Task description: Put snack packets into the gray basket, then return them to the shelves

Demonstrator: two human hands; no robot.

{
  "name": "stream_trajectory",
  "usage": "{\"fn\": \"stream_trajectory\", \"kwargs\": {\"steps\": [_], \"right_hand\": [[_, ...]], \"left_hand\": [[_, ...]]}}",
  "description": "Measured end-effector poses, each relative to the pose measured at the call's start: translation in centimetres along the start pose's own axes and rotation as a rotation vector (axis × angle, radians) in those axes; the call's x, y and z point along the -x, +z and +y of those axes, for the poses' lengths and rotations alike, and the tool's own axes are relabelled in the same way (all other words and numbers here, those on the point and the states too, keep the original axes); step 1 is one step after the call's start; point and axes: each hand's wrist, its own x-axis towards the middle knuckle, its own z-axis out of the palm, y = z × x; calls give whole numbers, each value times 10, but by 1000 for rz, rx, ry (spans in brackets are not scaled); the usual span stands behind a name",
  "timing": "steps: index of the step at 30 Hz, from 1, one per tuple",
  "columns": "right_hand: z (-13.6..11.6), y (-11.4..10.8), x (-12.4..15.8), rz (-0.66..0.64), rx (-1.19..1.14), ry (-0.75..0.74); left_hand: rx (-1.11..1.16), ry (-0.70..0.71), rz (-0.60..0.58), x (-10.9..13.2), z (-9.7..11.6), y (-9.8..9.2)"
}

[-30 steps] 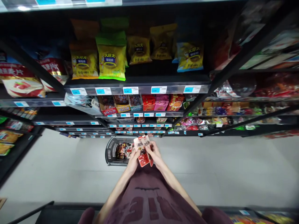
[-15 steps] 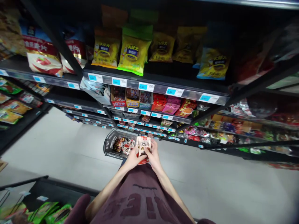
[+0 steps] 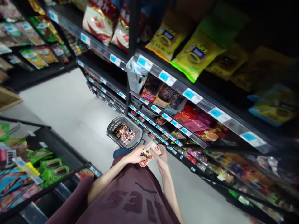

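Observation:
A small white and red snack packet [image 3: 149, 151], printed with dark writing and a food picture, is held in front of my waist. My left hand [image 3: 135, 155] grips its left edge, with the thumb over the front. My right hand [image 3: 161, 157] closes on its right side, the thumb lying across the face. There may be more than one packet in the stack; I cannot tell. Just beyond my hands, a grey shopping basket [image 3: 138, 140] stands on the floor, holding several small packets [image 3: 125, 133] in dark, red and white wrappers.
Ahead and to the right run tall black shelves with price tags, carrying yellow snack bags [image 3: 197, 57] and boxed snacks [image 3: 164, 95]. Behind my left arm stands a lower rack with green packets [image 3: 54, 171]. A cardboard box [image 3: 9, 99] sits at the far left. Grey floor [image 3: 77, 124] lies between.
My view has turned to the left, so the shelves now slant down to the right. Both hands still hold the packet, which is now tilted. The basket appears slightly higher.

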Motion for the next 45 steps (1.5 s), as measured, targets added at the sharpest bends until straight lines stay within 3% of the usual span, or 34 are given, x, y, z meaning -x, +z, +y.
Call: {"fn": "stream_trajectory", "kwargs": {"steps": [3,6,10,13,19,22,28,32,36,40,43,45], "right_hand": [[-12,-4,-5,-144,234,89],[-21,3,-14,-211,368,186],[-20,32,-24,-188,322,270],[-14,62,-28,-194,314,300],[-1,125,-30,-314,266,392],[9,148,-32,-314,231,425],[24,186,-28,-262,205,421],[28,204,-21,-252,173,415],[32,203,-20,-242,228,423],[32,186,-30,-245,343,430],[29,174,-43,-271,537,311],[28,166,-56,-314,733,180]], "left_hand": [[57,-17,13,9,-14,-10],[288,-97,169,14,-32,-18],[719,-229,401,20,-49,-33],[798,-274,484,27,-56,-53],[829,-266,459,54,-64,-107],[830,-229,446,64,-67,-131],[746,-186,466,76,-72,-159],[587,-199,513,76,-77,-166],[404,-220,538,71,-86,-165],[558,-181,487,62,-98,-158],[658,-167,424,48,-111,-146],[650,-229,392,37,-126,-136]]}}
